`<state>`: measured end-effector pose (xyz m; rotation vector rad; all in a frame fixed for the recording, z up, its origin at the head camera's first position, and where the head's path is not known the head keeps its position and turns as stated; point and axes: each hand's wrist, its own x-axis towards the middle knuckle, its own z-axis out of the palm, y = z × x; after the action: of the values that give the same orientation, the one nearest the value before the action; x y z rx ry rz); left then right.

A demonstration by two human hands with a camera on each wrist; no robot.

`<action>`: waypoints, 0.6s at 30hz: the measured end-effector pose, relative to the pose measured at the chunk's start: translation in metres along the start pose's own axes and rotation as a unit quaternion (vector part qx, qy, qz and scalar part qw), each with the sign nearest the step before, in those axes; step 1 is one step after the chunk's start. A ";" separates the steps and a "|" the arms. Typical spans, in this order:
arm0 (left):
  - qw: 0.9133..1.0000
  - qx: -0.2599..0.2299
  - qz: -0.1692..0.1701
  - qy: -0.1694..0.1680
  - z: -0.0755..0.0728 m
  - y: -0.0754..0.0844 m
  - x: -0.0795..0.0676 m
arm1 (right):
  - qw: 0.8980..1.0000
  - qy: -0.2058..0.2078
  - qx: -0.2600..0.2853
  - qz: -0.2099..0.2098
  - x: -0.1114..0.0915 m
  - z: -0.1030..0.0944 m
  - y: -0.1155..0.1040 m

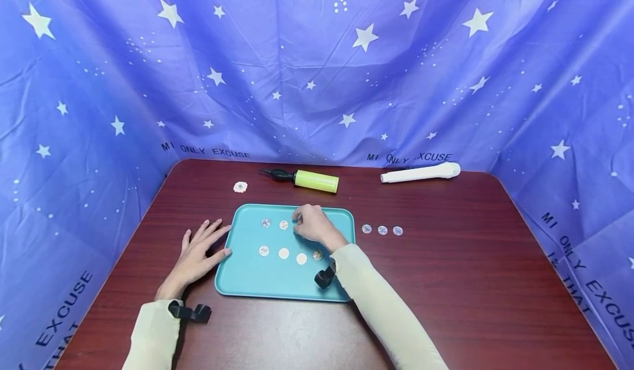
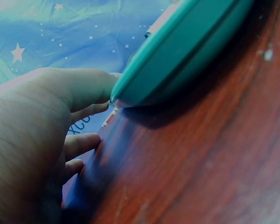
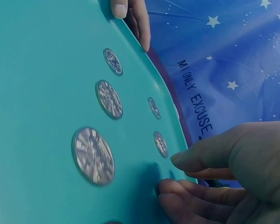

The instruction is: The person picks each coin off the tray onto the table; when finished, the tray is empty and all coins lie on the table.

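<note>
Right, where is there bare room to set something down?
Bare: the table right of the three discs, and the near-left corner of the tray, below the four-disc row. Crowded: around the right hand, beside the upper disc pair.

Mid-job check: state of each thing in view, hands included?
Tray: flat on table
Discs on tray: six visible, lying flat
Discs right of tray: three, flat
Left hand: fingers extended, touching tray's edge
Right hand: above tray, fingers bent; whether holding anything, unclear
Yellow pump: lying on its side
White stick: lying on its side
Pale piece: lying beyond tray
Curtain: hanging, creased
</note>
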<state>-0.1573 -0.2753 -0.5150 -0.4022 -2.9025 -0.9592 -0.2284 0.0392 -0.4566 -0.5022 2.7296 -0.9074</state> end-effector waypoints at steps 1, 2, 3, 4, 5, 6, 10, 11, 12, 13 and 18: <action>1.000 0.001 0.000 0.000 0.000 0.000 0.000 | 1.000 -0.003 0.000 0.002 0.001 0.001 -0.002; 1.000 0.002 0.000 0.000 0.000 -0.001 0.000 | 1.000 -0.005 -0.001 0.004 0.003 0.002 -0.004; 1.000 0.003 0.001 0.001 0.000 -0.001 0.000 | 1.000 -0.007 -0.003 0.005 0.005 0.003 -0.006; 1.000 0.003 0.001 0.001 0.000 -0.002 0.000 | 1.000 -0.010 -0.004 0.006 0.006 0.005 -0.008; 1.000 0.003 0.001 0.002 0.000 -0.002 0.000 | 1.000 -0.012 -0.005 0.007 0.007 0.006 -0.010; 1.000 0.003 0.002 0.003 0.001 -0.002 0.000 | 1.000 -0.013 -0.008 0.007 0.008 0.007 -0.012; 1.000 0.004 0.001 0.004 0.001 -0.003 0.000 | 1.000 -0.012 -0.017 0.010 0.012 0.010 -0.017; 1.000 0.005 0.000 0.003 0.001 -0.003 0.000 | 1.000 -0.011 -0.020 0.012 0.013 0.011 -0.018; 1.000 0.005 0.000 0.002 0.001 -0.003 0.000 | 1.000 -0.011 -0.022 0.015 0.013 0.011 -0.020; 1.000 0.005 0.000 0.002 0.001 -0.002 0.000 | 0.999 -0.011 -0.026 0.017 0.014 0.012 -0.021; 1.000 0.003 0.000 0.002 0.000 -0.001 0.000 | 0.999 -0.019 -0.048 0.017 0.016 0.014 -0.027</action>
<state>-0.1579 -0.2755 -0.5156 -0.3999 -2.9016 -0.9486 -0.2321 0.0057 -0.4524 -0.4840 2.7488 -0.7544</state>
